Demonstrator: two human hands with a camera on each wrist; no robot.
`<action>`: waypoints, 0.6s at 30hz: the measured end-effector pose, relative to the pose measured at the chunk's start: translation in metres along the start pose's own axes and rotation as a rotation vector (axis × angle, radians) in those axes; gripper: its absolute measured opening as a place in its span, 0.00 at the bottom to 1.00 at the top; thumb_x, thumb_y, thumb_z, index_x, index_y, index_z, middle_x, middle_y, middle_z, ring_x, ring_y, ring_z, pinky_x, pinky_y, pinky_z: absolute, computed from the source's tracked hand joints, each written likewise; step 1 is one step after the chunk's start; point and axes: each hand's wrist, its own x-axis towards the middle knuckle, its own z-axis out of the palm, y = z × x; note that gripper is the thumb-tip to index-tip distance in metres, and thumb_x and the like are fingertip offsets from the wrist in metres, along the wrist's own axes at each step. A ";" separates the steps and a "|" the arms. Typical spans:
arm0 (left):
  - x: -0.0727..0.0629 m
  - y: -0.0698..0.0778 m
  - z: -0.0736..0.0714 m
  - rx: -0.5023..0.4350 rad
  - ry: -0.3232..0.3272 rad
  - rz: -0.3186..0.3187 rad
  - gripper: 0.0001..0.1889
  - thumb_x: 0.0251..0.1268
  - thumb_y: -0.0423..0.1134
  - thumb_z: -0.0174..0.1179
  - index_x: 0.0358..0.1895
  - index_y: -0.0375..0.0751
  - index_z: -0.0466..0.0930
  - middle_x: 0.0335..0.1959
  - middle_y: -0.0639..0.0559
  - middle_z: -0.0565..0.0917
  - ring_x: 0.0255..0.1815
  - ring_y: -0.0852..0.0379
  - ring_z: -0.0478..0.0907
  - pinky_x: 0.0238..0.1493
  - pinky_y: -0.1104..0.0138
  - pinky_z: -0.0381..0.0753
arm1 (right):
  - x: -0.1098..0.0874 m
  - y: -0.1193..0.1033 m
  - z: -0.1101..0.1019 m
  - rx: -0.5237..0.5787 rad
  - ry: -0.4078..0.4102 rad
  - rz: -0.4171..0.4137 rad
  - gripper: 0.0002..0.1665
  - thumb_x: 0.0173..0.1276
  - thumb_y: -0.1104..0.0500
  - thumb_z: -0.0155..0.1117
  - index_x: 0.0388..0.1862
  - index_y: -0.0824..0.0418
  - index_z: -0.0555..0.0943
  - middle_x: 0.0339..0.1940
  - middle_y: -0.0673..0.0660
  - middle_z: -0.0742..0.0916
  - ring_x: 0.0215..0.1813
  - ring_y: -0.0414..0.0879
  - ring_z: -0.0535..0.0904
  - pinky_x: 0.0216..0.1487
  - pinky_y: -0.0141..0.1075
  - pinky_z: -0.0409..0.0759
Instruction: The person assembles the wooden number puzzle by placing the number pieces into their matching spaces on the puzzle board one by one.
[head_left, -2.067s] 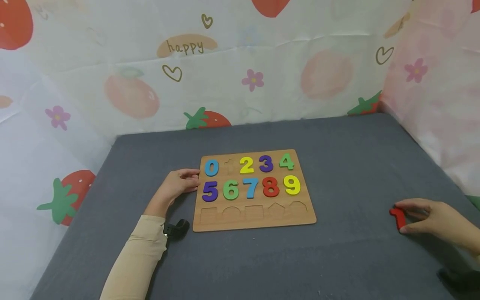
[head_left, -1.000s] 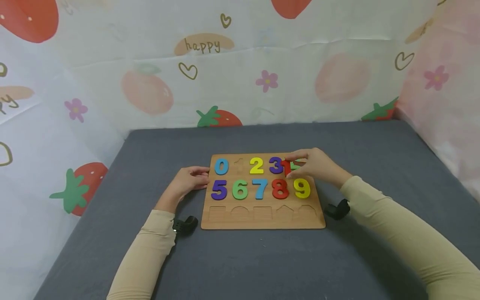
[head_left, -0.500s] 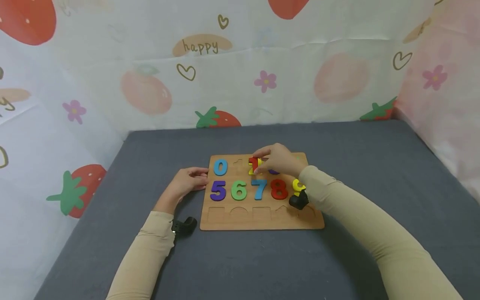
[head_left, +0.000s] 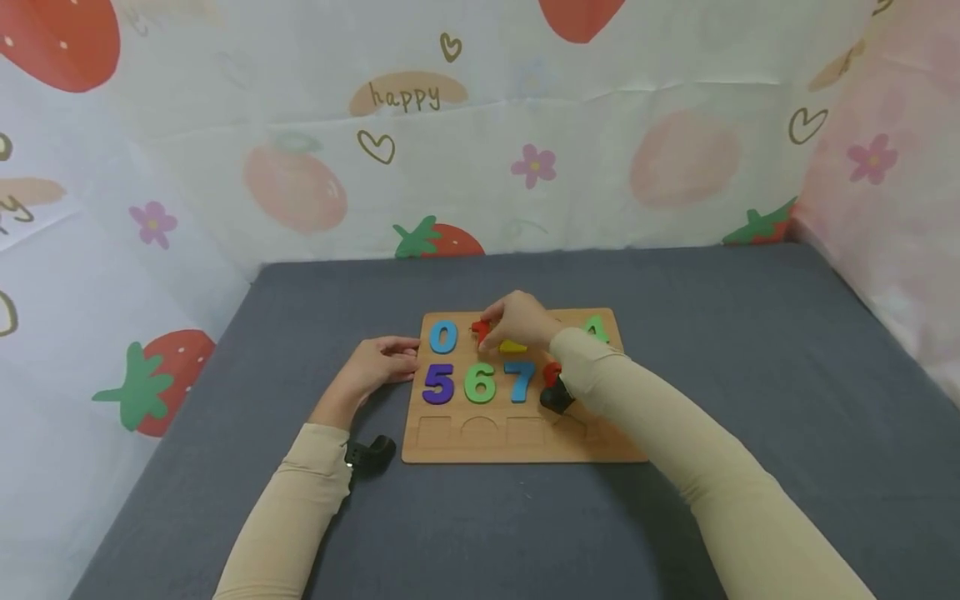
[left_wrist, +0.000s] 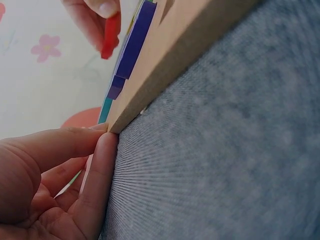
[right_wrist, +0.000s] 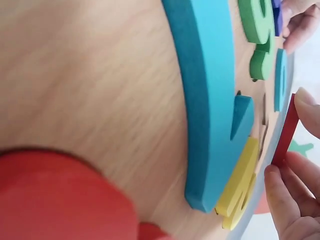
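A wooden number puzzle board (head_left: 457, 454) lies on the table. My left hand (head_left: 378, 365) holds its left edge, thumb and finger pinching the rim in the left wrist view. Between the thumb and fingers of my right hand (head_left: 521, 321) is the red number 1 (head_left: 480, 332), over the top row between the blue 0 (head_left: 443, 337) and the yellow 2 (head_left: 514, 346). Both wrist views show the red 1 (right_wrist: 286, 132) raised off the board, apart from its surface. My right hand and sleeve hide the 3, the 9 and most of the 8.
The purple 5 (head_left: 438, 384), green 6 (head_left: 480, 382), blue 7 (head_left: 519, 382) and green 4 (head_left: 596, 327) sit on the board. Shaped recesses (head_left: 478, 432) line its lower row. Grey cloth (head_left: 465, 533) covers the table, and a printed curtain (head_left: 450, 183) hangs behind.
My right hand gripped the red 1 at the table's right side, brought it left over the board, and passed above the 4, 3 and 2. My left hand stays at the board's edge.
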 end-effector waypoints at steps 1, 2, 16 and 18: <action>0.000 0.000 0.000 -0.002 -0.003 0.002 0.25 0.70 0.30 0.59 0.69 0.32 0.70 0.58 0.36 0.77 0.41 0.66 0.81 0.47 0.72 0.87 | 0.001 -0.001 0.001 -0.006 -0.001 0.002 0.34 0.56 0.59 0.79 0.63 0.62 0.80 0.63 0.59 0.84 0.67 0.55 0.75 0.65 0.45 0.80; 0.000 -0.001 0.000 -0.004 -0.002 0.001 0.25 0.70 0.30 0.59 0.69 0.32 0.71 0.58 0.36 0.77 0.41 0.66 0.81 0.47 0.72 0.87 | 0.003 -0.001 0.002 -0.015 -0.002 0.002 0.35 0.56 0.59 0.79 0.63 0.63 0.80 0.62 0.60 0.84 0.67 0.55 0.75 0.65 0.44 0.80; 0.000 0.000 0.001 0.000 0.008 -0.012 0.25 0.70 0.29 0.60 0.69 0.32 0.71 0.57 0.37 0.78 0.42 0.66 0.82 0.48 0.71 0.87 | 0.012 -0.006 0.014 -0.160 0.026 -0.011 0.26 0.57 0.61 0.78 0.55 0.65 0.85 0.54 0.61 0.87 0.57 0.54 0.79 0.53 0.38 0.83; 0.000 0.000 0.000 0.003 0.006 -0.016 0.25 0.69 0.29 0.60 0.69 0.32 0.71 0.57 0.37 0.78 0.42 0.65 0.82 0.48 0.70 0.87 | 0.010 -0.007 0.009 -0.145 0.033 -0.020 0.26 0.61 0.61 0.75 0.58 0.65 0.83 0.57 0.62 0.86 0.60 0.55 0.78 0.57 0.40 0.83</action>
